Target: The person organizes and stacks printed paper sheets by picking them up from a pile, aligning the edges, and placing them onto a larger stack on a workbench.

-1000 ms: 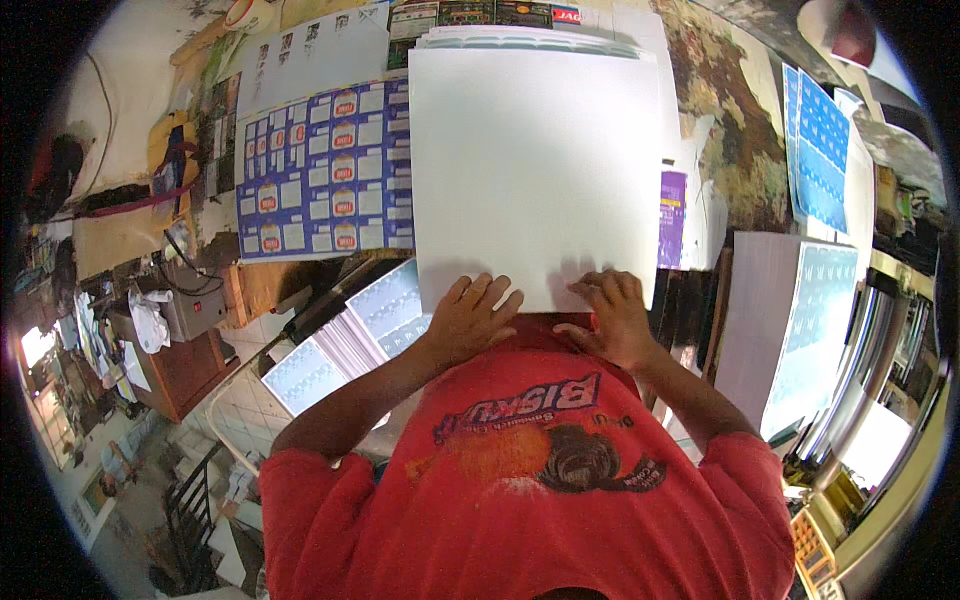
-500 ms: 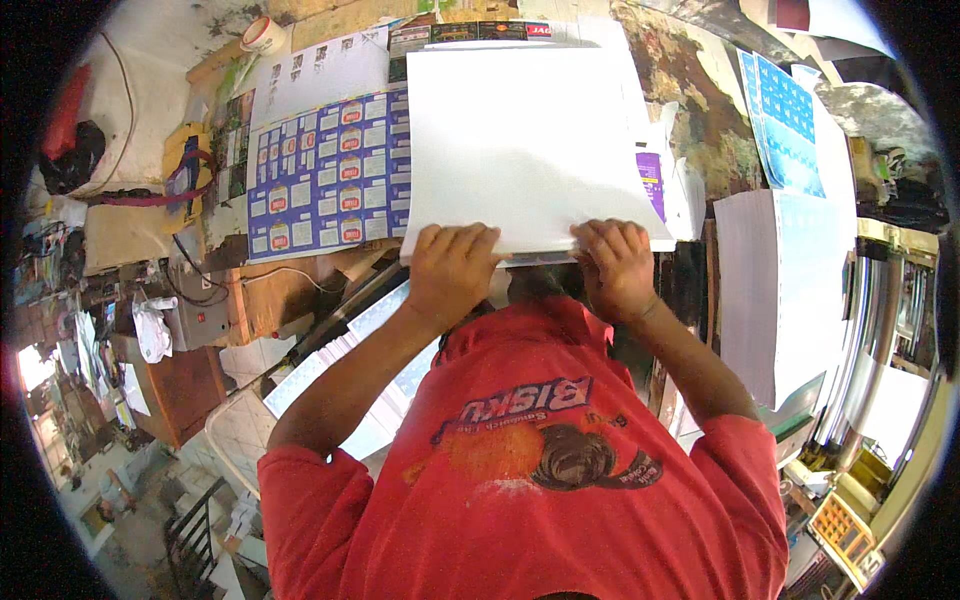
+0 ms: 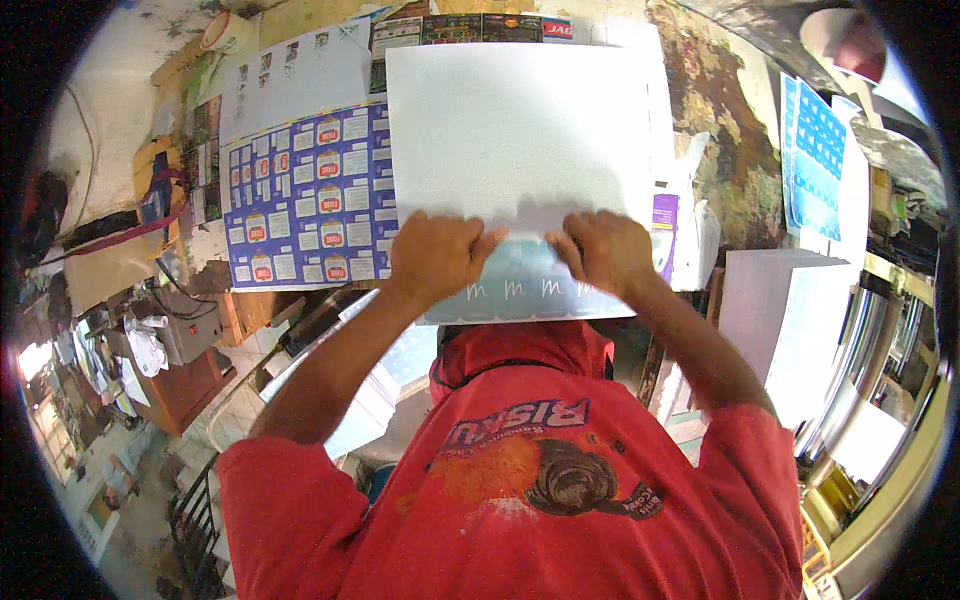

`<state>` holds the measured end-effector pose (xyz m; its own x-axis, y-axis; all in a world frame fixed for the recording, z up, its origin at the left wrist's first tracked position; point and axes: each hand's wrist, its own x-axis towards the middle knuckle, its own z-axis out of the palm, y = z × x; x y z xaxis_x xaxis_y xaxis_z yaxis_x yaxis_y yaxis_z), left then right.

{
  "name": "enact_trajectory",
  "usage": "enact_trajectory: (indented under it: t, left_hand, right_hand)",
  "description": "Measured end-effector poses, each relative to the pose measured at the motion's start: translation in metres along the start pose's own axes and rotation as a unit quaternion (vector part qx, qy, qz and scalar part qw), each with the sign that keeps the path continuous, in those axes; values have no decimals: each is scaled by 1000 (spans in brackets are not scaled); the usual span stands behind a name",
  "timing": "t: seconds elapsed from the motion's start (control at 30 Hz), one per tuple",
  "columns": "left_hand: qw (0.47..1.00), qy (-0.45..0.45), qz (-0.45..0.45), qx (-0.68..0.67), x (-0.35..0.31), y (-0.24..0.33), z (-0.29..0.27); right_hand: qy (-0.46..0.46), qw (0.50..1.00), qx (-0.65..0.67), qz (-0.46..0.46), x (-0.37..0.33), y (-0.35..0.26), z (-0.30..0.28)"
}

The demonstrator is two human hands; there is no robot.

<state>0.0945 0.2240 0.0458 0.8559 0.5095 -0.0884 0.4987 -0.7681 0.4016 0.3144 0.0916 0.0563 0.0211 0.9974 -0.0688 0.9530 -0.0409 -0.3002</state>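
A large white paper sheet (image 3: 520,130) lies on a pile of sheets in front of me. My left hand (image 3: 438,258) and my right hand (image 3: 610,258) are at its near part, with fingers curled and thumbs turned toward each other. Both hands are closed on the paper. Between and below them shows a light blue printed strip (image 3: 530,280) with white script-like marks. Whether this strip is the sheet's turned-up underside or another sheet, I cannot tell. My fingertips are partly hidden.
Left of the pile lies a blue printed label sheet (image 3: 300,200). At the right stands a tall paper stack (image 3: 765,310), with light blue printed sheets (image 3: 815,160) beyond it. A small tub (image 3: 225,32) sits at the far left. A stained wall (image 3: 710,90) rises behind.
The light blue printed strip has come into sight at the near side, where white paper showed before. My hands stay on the paper. The whole view has shifted slightly.
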Motion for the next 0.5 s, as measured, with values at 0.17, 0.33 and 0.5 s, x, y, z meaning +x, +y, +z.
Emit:
enact_trajectory:
  t: [0.17, 0.33, 0.5]
  left_hand:
    - [997, -77, -12, -28, -21, 5, 14]
    - [993, -111, -24, -27, -2, -5, 18]
    - [991, -134, -16, -17, 19, -15, 15]
  right_hand:
    - [-1, 1000, 24, -15, -23, -8, 12]
    - [-31, 997, 76, -13, 2, 9, 11]
    - [-67, 993, 96, 13, 18, 19, 18]
